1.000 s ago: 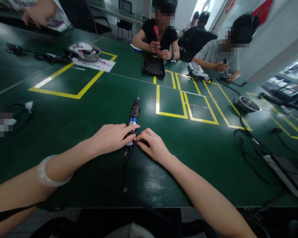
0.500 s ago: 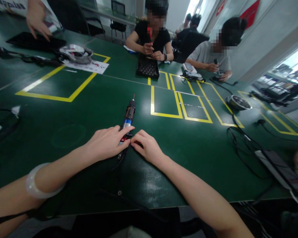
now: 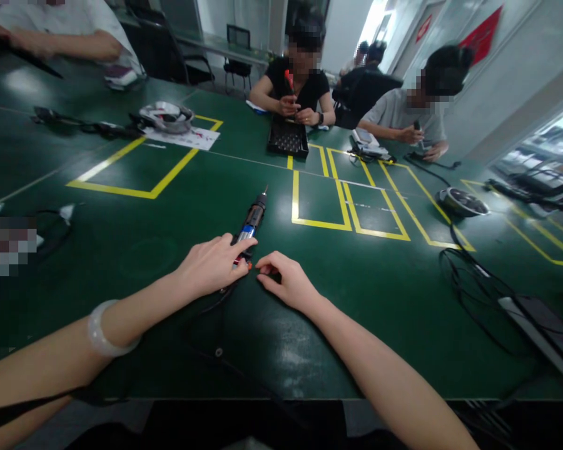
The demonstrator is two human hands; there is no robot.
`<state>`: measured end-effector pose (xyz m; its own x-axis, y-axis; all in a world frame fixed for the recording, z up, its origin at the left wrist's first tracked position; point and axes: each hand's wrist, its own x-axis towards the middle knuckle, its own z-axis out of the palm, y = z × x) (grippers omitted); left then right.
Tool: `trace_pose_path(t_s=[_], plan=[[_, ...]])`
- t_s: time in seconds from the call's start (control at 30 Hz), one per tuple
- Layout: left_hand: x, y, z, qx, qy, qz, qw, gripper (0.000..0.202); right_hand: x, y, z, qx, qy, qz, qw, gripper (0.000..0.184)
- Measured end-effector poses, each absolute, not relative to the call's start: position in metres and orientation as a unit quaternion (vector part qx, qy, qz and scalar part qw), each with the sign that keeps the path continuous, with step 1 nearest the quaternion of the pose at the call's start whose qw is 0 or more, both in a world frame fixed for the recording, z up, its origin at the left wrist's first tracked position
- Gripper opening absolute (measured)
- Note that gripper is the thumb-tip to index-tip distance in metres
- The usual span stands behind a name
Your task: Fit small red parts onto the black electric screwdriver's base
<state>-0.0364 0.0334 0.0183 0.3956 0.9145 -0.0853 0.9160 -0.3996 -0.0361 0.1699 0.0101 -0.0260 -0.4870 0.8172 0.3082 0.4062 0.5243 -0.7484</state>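
An electric screwdriver (image 3: 254, 216) with a dark body, a blue and silver band and a thin bit lies on the green table, its bit pointing away from me. My left hand (image 3: 213, 265) is wrapped over its rear part, thumb and index finger on the near side. A small orange piece (image 3: 249, 266) shows at the left thumb tip. Just right of that, my right hand (image 3: 286, 279) rests with bent fingers, thumb and index finger apart and nothing visible between them. A black cable (image 3: 212, 307) trails from the tool's rear end towards me.
Yellow tape rectangles (image 3: 321, 225) mark the table. Across it a person works over a black tray (image 3: 288, 136); another sits farther right. Cables (image 3: 460, 275), a round device (image 3: 463, 202) and a phone-like slab (image 3: 544, 325) lie right. A clear-wrapped bundle (image 3: 166, 117) lies left.
My right hand has drawn slightly away from the screwdriver's rear, and the orange piece now shows at my left thumb. The view has shifted; the person far left has lifted a dark flat object.
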Motion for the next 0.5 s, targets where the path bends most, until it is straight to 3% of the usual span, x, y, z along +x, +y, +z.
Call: trace_pose_path(t_s=[0.5], plan=[[-0.181, 0.133, 0.024, 0.767, 0.64, -0.047, 0.013, 0.057, 0.178, 0.01, -0.026, -0.389, -0.791, 0.319, 0.347, 0.014]])
